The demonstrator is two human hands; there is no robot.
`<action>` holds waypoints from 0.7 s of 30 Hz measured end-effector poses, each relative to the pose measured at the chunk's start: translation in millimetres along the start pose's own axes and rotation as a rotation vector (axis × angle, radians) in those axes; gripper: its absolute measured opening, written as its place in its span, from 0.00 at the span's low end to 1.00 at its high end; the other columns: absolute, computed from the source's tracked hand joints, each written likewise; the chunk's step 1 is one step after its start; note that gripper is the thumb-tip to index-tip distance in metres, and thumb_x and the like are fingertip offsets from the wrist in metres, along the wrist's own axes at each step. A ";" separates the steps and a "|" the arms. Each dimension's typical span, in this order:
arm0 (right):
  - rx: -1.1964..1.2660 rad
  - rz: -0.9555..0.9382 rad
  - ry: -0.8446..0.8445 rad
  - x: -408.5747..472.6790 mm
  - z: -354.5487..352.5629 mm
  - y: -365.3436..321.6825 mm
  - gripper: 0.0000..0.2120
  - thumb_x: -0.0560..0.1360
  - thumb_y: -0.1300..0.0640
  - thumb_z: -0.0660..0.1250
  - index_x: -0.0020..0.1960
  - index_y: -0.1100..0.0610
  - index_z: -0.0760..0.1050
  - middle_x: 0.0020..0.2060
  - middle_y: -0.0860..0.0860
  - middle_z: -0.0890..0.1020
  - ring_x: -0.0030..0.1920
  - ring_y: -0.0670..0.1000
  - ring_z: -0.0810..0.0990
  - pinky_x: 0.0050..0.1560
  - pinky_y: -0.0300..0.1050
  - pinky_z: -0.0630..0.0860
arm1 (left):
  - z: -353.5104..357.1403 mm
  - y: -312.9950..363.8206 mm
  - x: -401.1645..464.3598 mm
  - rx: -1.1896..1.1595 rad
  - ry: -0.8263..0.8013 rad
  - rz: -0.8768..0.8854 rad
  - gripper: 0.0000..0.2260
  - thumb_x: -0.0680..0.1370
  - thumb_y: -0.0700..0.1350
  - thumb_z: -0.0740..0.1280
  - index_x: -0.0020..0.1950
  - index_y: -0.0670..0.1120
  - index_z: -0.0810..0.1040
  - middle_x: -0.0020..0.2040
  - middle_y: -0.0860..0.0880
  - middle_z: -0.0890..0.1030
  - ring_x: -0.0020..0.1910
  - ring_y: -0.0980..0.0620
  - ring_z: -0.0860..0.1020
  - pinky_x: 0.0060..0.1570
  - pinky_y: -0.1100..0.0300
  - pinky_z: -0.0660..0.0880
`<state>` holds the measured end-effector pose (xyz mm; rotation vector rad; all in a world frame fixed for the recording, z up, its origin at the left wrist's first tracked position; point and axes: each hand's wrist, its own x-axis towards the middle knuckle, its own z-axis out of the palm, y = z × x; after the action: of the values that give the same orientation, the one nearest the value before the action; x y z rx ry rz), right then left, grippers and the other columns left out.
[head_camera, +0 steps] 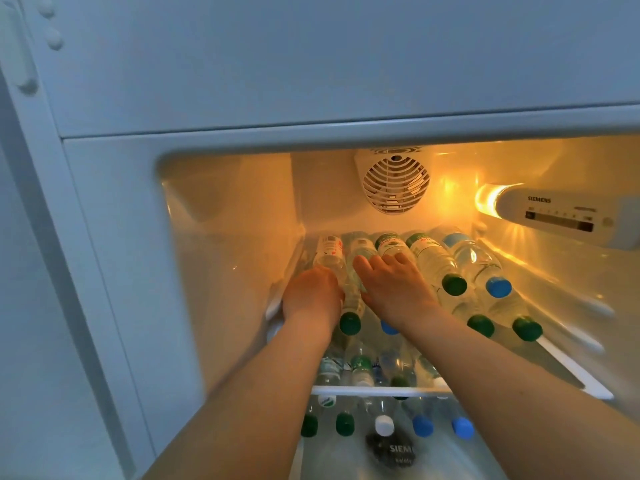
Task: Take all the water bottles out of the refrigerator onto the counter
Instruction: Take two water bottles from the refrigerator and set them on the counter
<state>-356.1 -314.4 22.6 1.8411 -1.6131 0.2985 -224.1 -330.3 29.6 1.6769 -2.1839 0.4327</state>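
Both hands are inside the lit white refrigerator [221, 271], on its top glass shelf [571, 372]. That shelf carries a stack of clear plastic water bottles lying on their sides, caps toward the door. The left hand [311, 296] covers the leftmost bottle with the red-printed label [329, 251], with its fingers curving down over the bottle's neck end; it appears to be grasping it, though the fingertips are hidden. The right hand [394, 285] lies flatter, fingers spread and loosely bent over the green-labelled bottle [388, 242] near the middle of the shelf; I cannot tell whether it has closed round it yet. Between the two hands a green-capped bottle [349, 322] pokes forward. Toward the light-side wall of the shelf lie more bottles with green and blue caps [498, 286], partly stacked. Below the top shelf, a lower shelf holds more bottles, with green, white and blue caps visible [384, 425]. No counter is in view.

The task looks barely begun. The risk lies in the stacking: the bottles are round, smooth and lean on each other. Pulling one out from the top shelf could let its neighbours roll forward over the shelf's front edge. Cold, possibly damp plastic may slip from a loose hold, especially under the right hand.
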 end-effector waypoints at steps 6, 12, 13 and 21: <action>0.120 -0.003 0.038 -3.9 -7.2 -1.4 0.11 0.77 0.56 0.62 0.58 0.58 0.69 0.47 0.53 0.79 0.45 0.55 0.78 0.48 0.46 0.68 | -2.1 0.2 -5.1 0.066 -0.051 0.065 0.11 0.80 0.39 0.57 0.56 0.44 0.79 0.55 0.45 0.81 0.54 0.46 0.79 0.43 0.57 0.70; 0.187 0.033 -0.010 -18.3 -35.6 -3.0 0.15 0.78 0.56 0.60 0.63 0.58 0.63 0.52 0.55 0.75 0.50 0.57 0.76 0.40 0.47 0.70 | -19.4 -4.2 -30.3 0.062 -0.057 0.021 0.11 0.80 0.40 0.57 0.56 0.45 0.79 0.53 0.45 0.81 0.52 0.45 0.80 0.41 0.55 0.75; 0.183 0.029 -0.016 -21.3 -42.5 -3.2 0.16 0.78 0.57 0.60 0.64 0.58 0.63 0.52 0.55 0.75 0.50 0.57 0.76 0.39 0.47 0.69 | -22.2 -5.7 -35.3 0.024 -0.058 0.002 0.11 0.80 0.40 0.58 0.54 0.45 0.80 0.51 0.46 0.81 0.49 0.46 0.80 0.44 0.53 0.77; 0.186 0.014 -0.047 -61.3 -105.6 -17.7 0.23 0.78 0.54 0.61 0.70 0.60 0.59 0.54 0.56 0.77 0.50 0.57 0.79 0.39 0.46 0.70 | -68.1 -11.4 -98.5 -0.074 0.003 0.151 0.08 0.79 0.42 0.61 0.55 0.46 0.76 0.49 0.46 0.80 0.39 0.49 0.73 0.36 0.57 0.68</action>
<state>-326.1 -201.2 61.5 1.9899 -1.6787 0.4269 -183.6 -218.2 45.9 1.4783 -2.3043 0.3886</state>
